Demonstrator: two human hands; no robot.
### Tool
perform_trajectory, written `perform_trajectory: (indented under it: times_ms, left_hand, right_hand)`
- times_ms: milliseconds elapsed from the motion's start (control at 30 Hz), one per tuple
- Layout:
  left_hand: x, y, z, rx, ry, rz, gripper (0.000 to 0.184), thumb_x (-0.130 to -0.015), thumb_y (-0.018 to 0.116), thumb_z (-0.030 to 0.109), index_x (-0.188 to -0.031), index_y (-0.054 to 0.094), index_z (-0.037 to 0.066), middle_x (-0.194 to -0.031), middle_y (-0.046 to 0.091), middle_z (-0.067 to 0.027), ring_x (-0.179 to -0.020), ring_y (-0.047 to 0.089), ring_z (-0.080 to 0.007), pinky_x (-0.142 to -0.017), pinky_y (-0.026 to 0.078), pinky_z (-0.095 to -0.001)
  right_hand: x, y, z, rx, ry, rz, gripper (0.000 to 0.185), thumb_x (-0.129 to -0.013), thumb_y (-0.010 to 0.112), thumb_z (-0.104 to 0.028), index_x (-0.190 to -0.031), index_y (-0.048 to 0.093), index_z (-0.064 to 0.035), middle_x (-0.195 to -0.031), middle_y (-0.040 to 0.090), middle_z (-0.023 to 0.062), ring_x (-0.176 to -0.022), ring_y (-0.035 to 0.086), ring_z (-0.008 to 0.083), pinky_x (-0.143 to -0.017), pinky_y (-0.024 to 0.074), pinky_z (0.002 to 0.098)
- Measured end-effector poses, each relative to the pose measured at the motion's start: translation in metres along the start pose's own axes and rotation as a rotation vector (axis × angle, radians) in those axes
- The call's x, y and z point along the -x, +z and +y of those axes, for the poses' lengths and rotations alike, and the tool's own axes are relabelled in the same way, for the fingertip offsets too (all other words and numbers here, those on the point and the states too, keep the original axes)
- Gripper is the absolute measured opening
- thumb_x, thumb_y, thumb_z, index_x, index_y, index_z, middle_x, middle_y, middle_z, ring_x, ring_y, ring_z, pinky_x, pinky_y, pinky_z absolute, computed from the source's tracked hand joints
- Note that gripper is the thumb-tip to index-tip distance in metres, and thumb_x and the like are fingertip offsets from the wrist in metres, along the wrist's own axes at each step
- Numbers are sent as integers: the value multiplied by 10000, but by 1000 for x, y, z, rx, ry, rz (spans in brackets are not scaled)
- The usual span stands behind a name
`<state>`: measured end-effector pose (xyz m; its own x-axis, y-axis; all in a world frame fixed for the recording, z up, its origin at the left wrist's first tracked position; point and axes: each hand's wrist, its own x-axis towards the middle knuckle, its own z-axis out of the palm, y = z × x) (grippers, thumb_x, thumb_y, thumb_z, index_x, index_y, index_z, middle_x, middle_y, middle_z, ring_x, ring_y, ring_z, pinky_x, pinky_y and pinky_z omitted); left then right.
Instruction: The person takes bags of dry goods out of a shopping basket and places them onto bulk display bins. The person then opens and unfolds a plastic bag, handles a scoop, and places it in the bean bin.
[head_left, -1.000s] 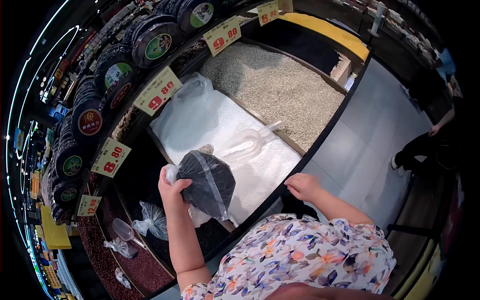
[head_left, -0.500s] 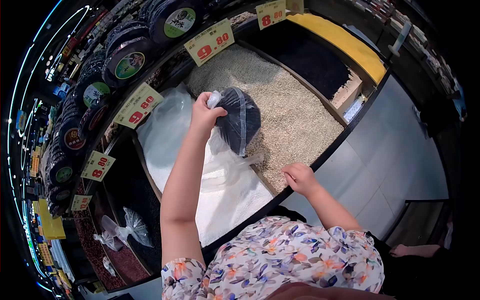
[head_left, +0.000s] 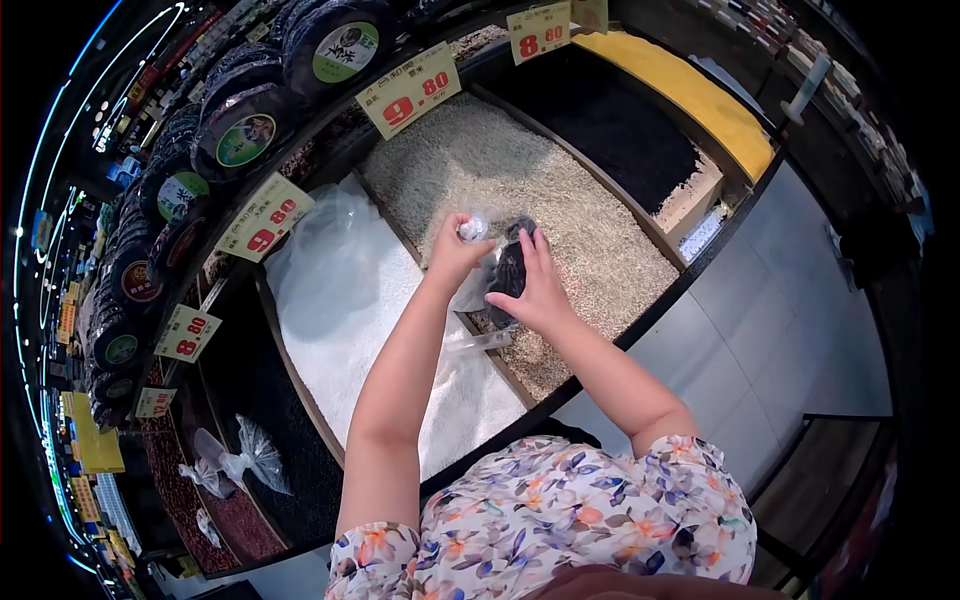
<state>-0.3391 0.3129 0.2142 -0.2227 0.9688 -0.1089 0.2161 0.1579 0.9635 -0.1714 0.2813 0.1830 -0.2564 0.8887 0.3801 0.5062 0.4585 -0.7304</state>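
Note:
A clear plastic bag of dark grain (head_left: 507,275) is over the edge between the white grain and the beige grain. My left hand (head_left: 457,250) pinches the bag's gathered neck from the left. On the other side, my right hand (head_left: 535,285) lies against the bag, its thumb below and its fingers over the top. Below the bag, the handle of a clear scoop (head_left: 482,342) shows above the white grain (head_left: 400,330). Beige grain (head_left: 600,240) fills the compartment under and beyond my right hand.
An open clear plastic bag (head_left: 325,240) lies on the white grain. Price signs (head_left: 410,92) stand along the back edge, before stacked round packages (head_left: 245,138). Black grain (head_left: 610,120) and yellow grain (head_left: 680,90) fill bins at the right. Tied clear bags (head_left: 262,455) rest at lower left.
The bag of dark grain has come lower and nearer in my left hand. My right hand has moved up from the bin's front edge and now grips the bag's side.

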Motion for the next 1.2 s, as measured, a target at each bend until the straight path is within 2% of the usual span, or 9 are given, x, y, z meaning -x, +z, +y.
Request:
perform_trajectory:
  times_ms: [200,267,333,467,567,733,800,1067,1200]
  left_hand:
    - [26,-9,-29,-80,160,-67,654,-757,673,89,-1331,362,57,-1009,587,-126,-824,583,-145,-714,486,-276]
    - [47,-13,-26,-40,77,62,582,-760,674,132,-1282,432,49,-1062,594,-124,-905,566,-158,-779,470,-306]
    - [69,-21,-27,5,58,64,544,-777,661,123,-1271,448,45,-1077,594,-121,-916,567,-156,-783,467,-302]
    - [114,-39,-38,107,-23,47,420,-826,617,91,-1225,498,35,-1100,594,-112,-935,566,-148,-793,463,-293]
    - [159,-52,-41,109,-124,130,350,-839,595,53,-1181,530,13,-1076,604,-109,-941,573,-146,-813,466,-285]
    - [234,-61,-67,169,-222,265,310,-841,588,64,-1141,546,0,-1033,626,-100,-911,594,-144,-779,457,-261]
    - [258,-61,-75,184,-246,304,310,-842,587,107,-1134,550,10,-1027,636,-88,-879,606,-138,-725,444,-249]
    - [309,-62,-87,201,-328,359,296,-854,575,109,-1130,549,3,-1018,636,-100,-858,606,-134,-720,439,-241]
    - [314,-66,-86,203,-385,368,263,-846,581,9,-1103,546,-38,-1012,616,-117,-955,595,-166,-836,477,-274]
  right_hand:
    - [-18,18,26,229,85,-102,711,-750,679,-219,-1368,335,-150,-1446,195,234,-1286,295,414,-967,394,457]
    - [-24,10,47,141,88,-37,547,-782,611,-103,-1301,441,-132,-1336,387,256,-1197,433,394,-951,418,406]
    - [-30,15,92,-374,316,32,400,-801,550,-27,-1197,538,-78,-1130,580,206,-1049,575,311,-930,436,337]
    - [-37,-3,97,-861,615,121,279,-855,525,-53,-1118,564,31,-1044,635,123,-992,601,177,-834,472,269]
    - [-35,-8,103,-426,542,7,561,-792,674,-294,-1197,499,52,-1061,624,162,-991,608,255,-867,462,310]
    - [-10,13,85,236,119,87,748,-743,680,-411,-1328,393,-42,-1091,601,218,-1003,580,388,-885,445,414]
    - [-16,0,58,117,481,-145,652,-757,663,-318,-1298,427,-39,-1079,603,227,-1004,582,375,-882,446,401]
    - [-8,11,136,-261,478,16,320,-802,533,-36,-1119,540,7,-916,646,156,-811,632,265,-758,486,343]
    - [-6,-15,124,-1048,739,124,221,-846,428,38,-1031,549,22,-939,627,136,-807,624,213,-738,507,300]
